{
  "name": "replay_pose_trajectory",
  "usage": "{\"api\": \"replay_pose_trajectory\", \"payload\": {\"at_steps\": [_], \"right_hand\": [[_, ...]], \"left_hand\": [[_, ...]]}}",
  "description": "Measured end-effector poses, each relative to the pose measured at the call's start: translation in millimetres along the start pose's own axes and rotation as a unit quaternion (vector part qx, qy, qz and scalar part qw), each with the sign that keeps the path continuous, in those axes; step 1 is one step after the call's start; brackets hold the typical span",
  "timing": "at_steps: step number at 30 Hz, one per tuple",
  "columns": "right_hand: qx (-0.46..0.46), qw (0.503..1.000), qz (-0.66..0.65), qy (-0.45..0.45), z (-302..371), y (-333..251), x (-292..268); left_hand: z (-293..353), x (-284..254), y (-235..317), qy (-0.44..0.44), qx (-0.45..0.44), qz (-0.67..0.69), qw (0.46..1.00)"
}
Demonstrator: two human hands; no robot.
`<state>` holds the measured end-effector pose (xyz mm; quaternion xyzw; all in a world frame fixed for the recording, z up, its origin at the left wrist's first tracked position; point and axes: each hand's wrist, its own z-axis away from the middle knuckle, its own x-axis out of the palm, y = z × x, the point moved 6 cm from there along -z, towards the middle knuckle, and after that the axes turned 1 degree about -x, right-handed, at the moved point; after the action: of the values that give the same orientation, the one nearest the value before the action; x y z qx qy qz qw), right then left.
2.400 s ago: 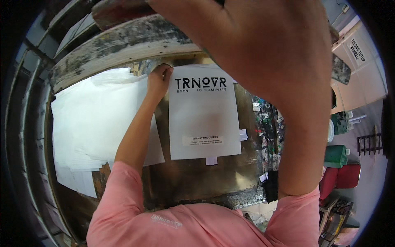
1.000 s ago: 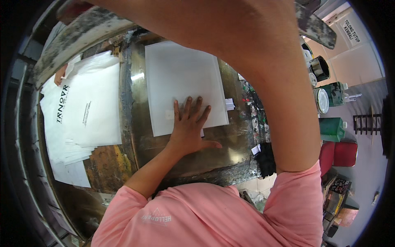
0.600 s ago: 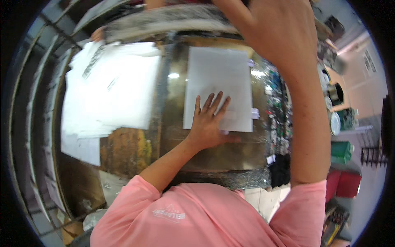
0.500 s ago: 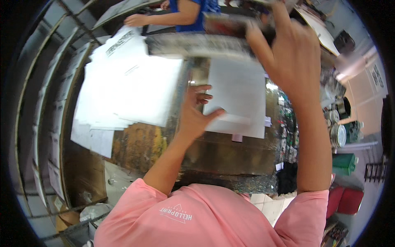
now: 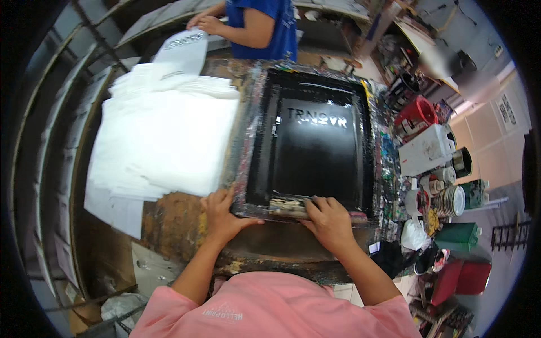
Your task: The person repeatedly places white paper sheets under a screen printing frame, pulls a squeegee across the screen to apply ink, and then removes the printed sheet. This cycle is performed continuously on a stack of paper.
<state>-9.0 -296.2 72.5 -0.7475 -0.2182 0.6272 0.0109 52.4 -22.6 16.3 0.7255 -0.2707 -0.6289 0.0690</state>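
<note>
1. Rectangular black screen-printing frame [image 5: 316,160] lies flat on the stained, paint-marked tabletop [image 5: 174,219], pale letters showing near its far end.
2. Right hand [image 5: 332,222], at the frame's near edge, is curled round a long, paint-smeared pale squeegee [image 5: 287,206] lying along that edge.
3. Left hand [image 5: 224,218] is at the frame's near-left corner, thumb spread from the fingers; whether it grips the frame, I cannot tell.
4. Left of the frame sits a broad, uneven stack of white sheets [image 5: 169,141].
5. Beyond the frame's far-left corner, a co-worker in a blue shirt [image 5: 262,28] handles a printed white sheet [image 5: 181,53].
</note>
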Motion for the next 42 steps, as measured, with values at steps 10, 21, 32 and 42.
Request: {"api": "replay_pose_trajectory", "payload": {"at_steps": [10, 21, 32, 42], "right_hand": [[-0.047, 0.989, 0.099, 0.097, -205, 151, 20], [-0.030, 0.992, 0.100, 0.064, -200, 154, 13], [0.005, 0.999, 0.049, -0.013, -44, -40, -115], [-0.098, 0.914, 0.193, 0.343, -150, -34, -255]], "left_hand": [[1, -1, 0, -0.007, 0.010, -0.009, 1.000], [1, -7, 0, 0.026, 0.041, 0.082, 0.995], [-16, -50, 40, 0.138, 0.009, 0.398, 0.907], [-211, -11, 40, 0.155, 0.046, 0.466, 0.870]]}}
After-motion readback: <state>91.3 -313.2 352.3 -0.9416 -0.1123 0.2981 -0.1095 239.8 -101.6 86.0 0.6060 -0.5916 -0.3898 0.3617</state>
